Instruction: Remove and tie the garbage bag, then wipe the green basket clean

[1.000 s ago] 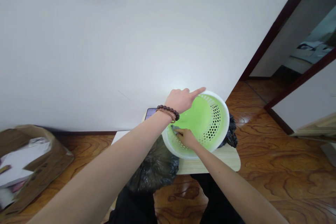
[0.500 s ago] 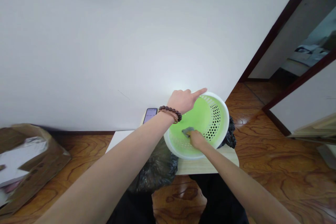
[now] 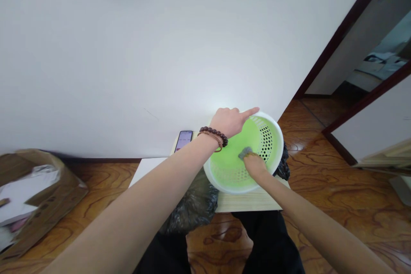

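Note:
A round green plastic basket with a white rim and holes in its wall sits tilted on a small pale wooden table. My left hand, with beads on its wrist, grips the far rim, its index finger stretched along the edge and its other fingertips hidden. Inside the basket, my right hand is closed on a grey cloth that touches the green inner surface. Most of the cloth's lower part is covered by my fingers.
A phone lies at the table's back left, by the white wall. Black plastic bags bulge at the table's left and right sides. On the wooden floor at far left stands an open cardboard box with papers. A doorway opens at right.
My right hand has moved the cloth right and slightly up across the basket's inside. The basket and my left hand have shifted slightly right together.

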Demonstrator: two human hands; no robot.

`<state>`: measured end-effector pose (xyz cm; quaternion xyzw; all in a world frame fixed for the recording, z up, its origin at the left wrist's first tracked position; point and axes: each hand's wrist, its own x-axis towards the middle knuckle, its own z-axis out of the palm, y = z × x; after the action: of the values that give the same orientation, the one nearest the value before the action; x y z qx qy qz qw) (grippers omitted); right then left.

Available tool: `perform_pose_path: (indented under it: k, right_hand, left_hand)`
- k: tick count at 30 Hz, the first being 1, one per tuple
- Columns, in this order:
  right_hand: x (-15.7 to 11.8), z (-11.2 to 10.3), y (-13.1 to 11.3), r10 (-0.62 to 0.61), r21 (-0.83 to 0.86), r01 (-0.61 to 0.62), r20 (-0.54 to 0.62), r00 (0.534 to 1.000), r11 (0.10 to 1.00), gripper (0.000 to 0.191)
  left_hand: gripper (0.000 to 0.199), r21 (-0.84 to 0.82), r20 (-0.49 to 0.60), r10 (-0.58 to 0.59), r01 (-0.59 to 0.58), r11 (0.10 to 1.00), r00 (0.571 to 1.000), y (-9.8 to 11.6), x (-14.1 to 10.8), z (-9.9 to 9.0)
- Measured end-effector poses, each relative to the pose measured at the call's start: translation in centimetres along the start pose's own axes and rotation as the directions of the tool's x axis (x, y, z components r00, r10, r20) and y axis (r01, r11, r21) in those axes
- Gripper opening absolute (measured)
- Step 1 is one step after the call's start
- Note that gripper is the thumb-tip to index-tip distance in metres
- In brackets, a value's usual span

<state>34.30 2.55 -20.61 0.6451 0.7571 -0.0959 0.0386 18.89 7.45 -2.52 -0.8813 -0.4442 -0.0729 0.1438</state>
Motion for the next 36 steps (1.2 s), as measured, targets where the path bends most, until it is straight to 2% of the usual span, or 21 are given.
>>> perform_pose_path:
  k: [4, 8, 10, 12, 14, 16, 19, 21, 23, 28, 30, 33, 36]
  right_hand:
    - [1.4, 1.2, -1.5, -0.006, 0.029, 0.006, 0.001, 1.0, 1.0, 0.035]
    - [3.2, 2.6, -6.1, -0.007, 0.126, -0.001, 0.062, 0.998, 0.992, 0.039]
    - [3.7, 2.7, -8.2, -0.044, 0.248, 0.034, 0.037, 0.998, 0.968, 0.041]
    - [3.7, 2.5, -9.0, -0.087, 0.247, 0.077, 0.028, 0.996, 0.966, 0.041]
    - [3.2, 1.9, -7.9, -0.092, 0.138, 0.084, 0.051, 0.994, 0.987, 0.039]
    - [2.6, 1.1, -5.4, -0.059, 0.037, 0.056, 0.064, 0.996, 0.998, 0.035]
    - [2.4, -0.3, -1.5, -0.045, -0.039, 0.046, 0.021, 0.999, 0.998, 0.032]
    - [2.8, -0.7, -0.3, -0.059, -0.09, 0.058, -0.003, 0.998, 0.994, 0.031]
    - [3.2, -0.4, -0.8, -0.065, -0.105, 0.065, 0.0, 0.998, 0.992, 0.032]
    - [3.4, 1.8, -6.4, -0.042, -0.036, 0.044, 0.049, 0.998, 0.998, 0.034]
    - [3.3, 2.3, -7.8, -0.051, 0.0, 0.051, 0.054, 0.997, 0.999, 0.036]
    - [3.1, 1.8, -6.8, -0.113, 0.016, 0.112, 0.048, 0.992, 0.994, 0.034]
    - [3.0, 0.5, -2.9, -0.118, -0.008, 0.118, 0.022, 0.993, 0.993, 0.03]
  left_hand:
    - [0.048, -0.009, 0.019, -0.006, 0.006, 1.0, 1.0, 0.0, -0.1, -0.1]
    - [0.049, 0.008, 0.016, -0.024, 0.024, 1.0, 1.0, -0.2, -0.2, 0.1]
    - [0.048, 0.008, 0.011, -0.019, 0.019, 1.0, 1.0, -0.3, -0.2, 0.2]
    - [0.048, 0.005, 0.0, -0.013, 0.013, 1.0, 1.0, -0.2, -0.2, 0.2]
    - [0.048, 0.0, -0.003, -0.013, 0.013, 1.0, 1.0, -0.2, -0.2, 0.1]
    - [0.048, -0.007, 0.003, -0.017, 0.017, 1.0, 1.0, -0.2, -0.2, 0.0]
    - [0.049, -0.025, 0.016, -0.022, 0.022, 0.999, 1.0, -0.1, -0.2, 0.0]
    - [0.049, -0.037, 0.021, -0.023, 0.024, 0.999, 1.0, 0.0, -0.1, 0.0]
    - [0.048, -0.046, 0.019, -0.026, 0.027, 0.999, 0.999, 0.0, -0.1, 0.0]
    - [0.047, -0.046, 0.004, -0.033, 0.033, 0.998, 0.999, -0.1, -0.2, 0.2]
    - [0.047, -0.044, 0.001, -0.032, 0.032, 0.999, 0.999, -0.2, -0.2, 0.3]
    - [0.047, -0.038, 0.008, -0.033, 0.033, 0.999, 0.999, -0.3, -0.2, 0.2]
    - [0.047, -0.03, 0.014, -0.034, 0.034, 0.999, 0.999, -0.3, -0.2, 0.1]
